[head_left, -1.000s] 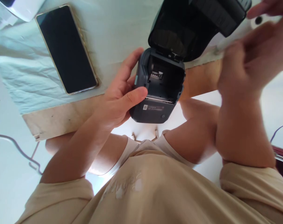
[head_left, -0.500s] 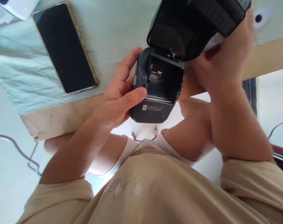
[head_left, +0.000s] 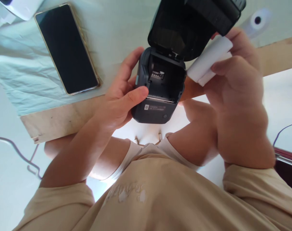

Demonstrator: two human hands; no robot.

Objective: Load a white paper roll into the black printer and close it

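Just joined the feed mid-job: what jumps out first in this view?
A dark small printer with its lid flipped open sits at centre, gripped from the side by the left hand. To its right, the right hand holds a white paper roll close to the open compartment. A black phone lies flat on the pale cloth at upper left.

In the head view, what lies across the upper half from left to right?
Phone → left hand → open dark printer → white paper roll → right hand, which grips that roll.
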